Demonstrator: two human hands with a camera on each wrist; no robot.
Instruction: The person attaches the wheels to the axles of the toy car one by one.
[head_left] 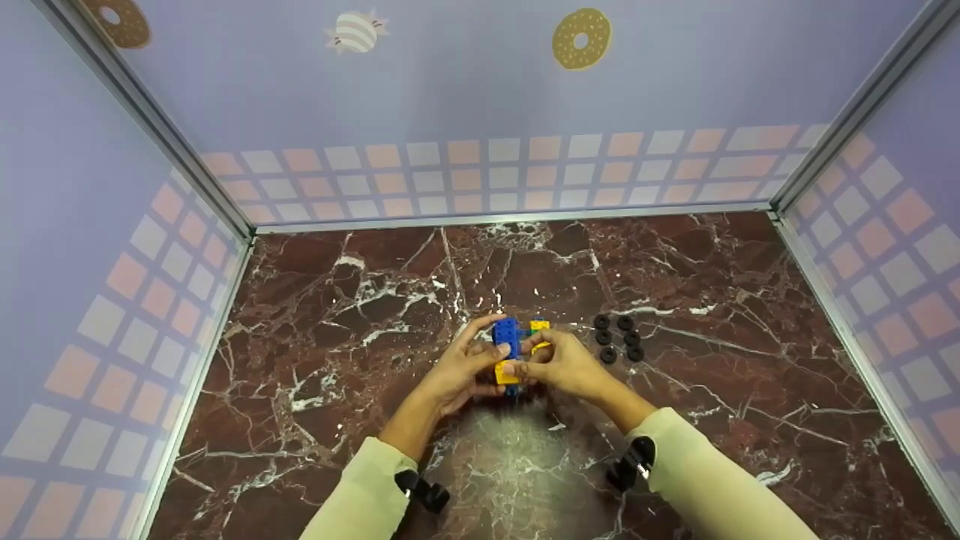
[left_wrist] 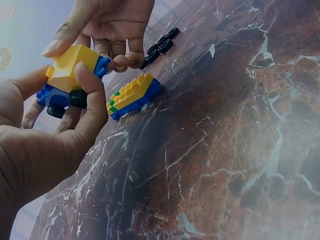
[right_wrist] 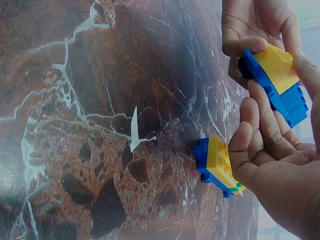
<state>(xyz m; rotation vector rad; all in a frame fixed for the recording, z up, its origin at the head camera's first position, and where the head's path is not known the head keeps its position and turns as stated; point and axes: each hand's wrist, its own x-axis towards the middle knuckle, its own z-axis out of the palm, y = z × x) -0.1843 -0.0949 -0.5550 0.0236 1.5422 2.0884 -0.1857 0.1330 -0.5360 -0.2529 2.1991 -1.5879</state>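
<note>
My left hand (head_left: 455, 369) grips a toy block car (head_left: 507, 334) with a blue base and blue and yellow bricks on top. Its thumb lies against the yellow brick (left_wrist: 70, 65). Two black wheels (left_wrist: 77, 98) show under the base in the left wrist view. From the other side my right hand (head_left: 571, 365) pinches the same car, its thumb on the yellow part and a finger by the blue base. Just beyond the right fingers, a second block car (right_wrist: 216, 162) rests on the table, blue below with yellow and green bricks; blue stubs stick out of its side.
Several loose black wheels (head_left: 608, 355) lie grouped on the marbled tabletop (head_left: 360, 450), right of the second car. Purple panels (head_left: 480, 97) with pink and white squares stand at the back and both sides.
</note>
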